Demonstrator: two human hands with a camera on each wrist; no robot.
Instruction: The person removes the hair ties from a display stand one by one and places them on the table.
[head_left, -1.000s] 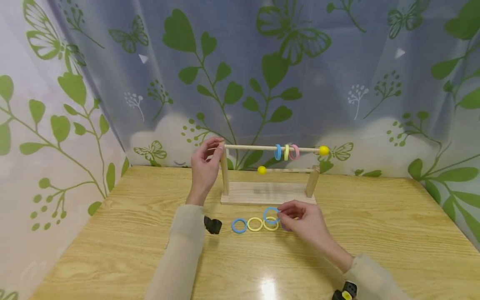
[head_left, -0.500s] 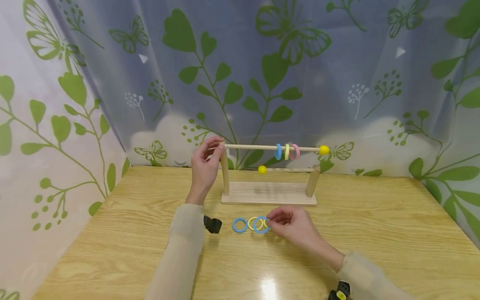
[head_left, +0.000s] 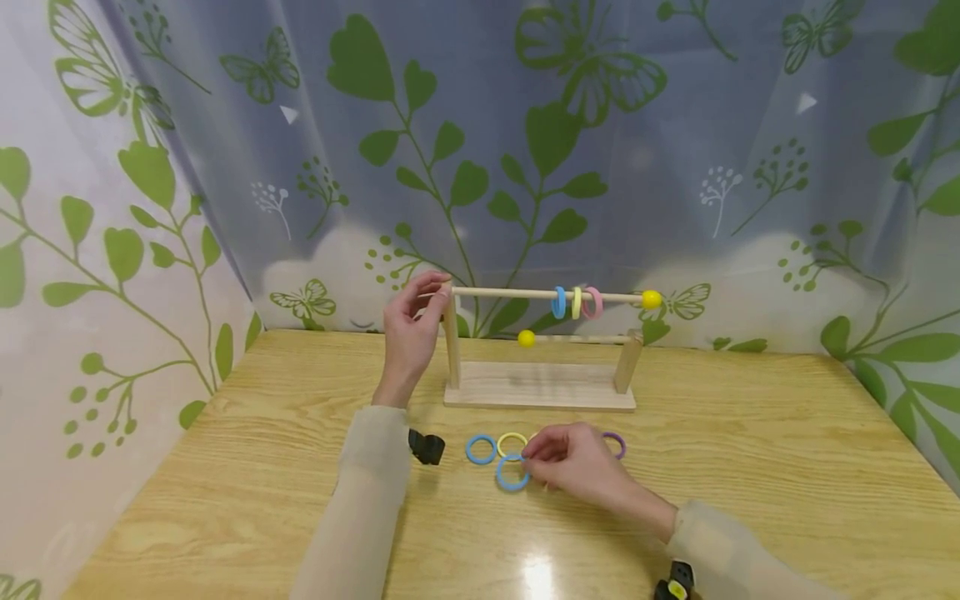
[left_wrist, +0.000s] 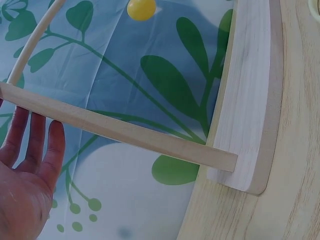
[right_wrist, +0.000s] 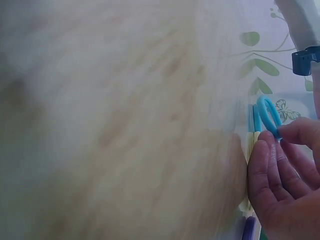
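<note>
My left hand (head_left: 411, 337) grips the top of the left post (head_left: 452, 354) of a wooden ring stand; in the left wrist view its fingers lie behind the post (left_wrist: 120, 126). Thumb and fingers of my right hand (head_left: 581, 471) pinch a light blue ring (head_left: 513, 488) just above the table, in front of a row of rings. That row shows a blue ring (head_left: 468, 449), a yellow ring (head_left: 512, 434) and a purple ring (head_left: 622, 446); the hand hides its middle. On the upper rod hang a blue (head_left: 557, 304), a yellow (head_left: 576, 303) and a pink ring (head_left: 597, 303).
Yellow balls cap the upper rod (head_left: 651, 299) and the lower rod (head_left: 527, 338). The stand's flat base (head_left: 540, 387) rests on the wood-grain table (head_left: 262, 483). A leaf-patterned curtain (head_left: 480, 100) hangs right behind the table's back edge.
My right hand has carried the light blue ring left and toward me, from over the row to its near side. The purple ring has come into sight. My left hand stays on the post.
</note>
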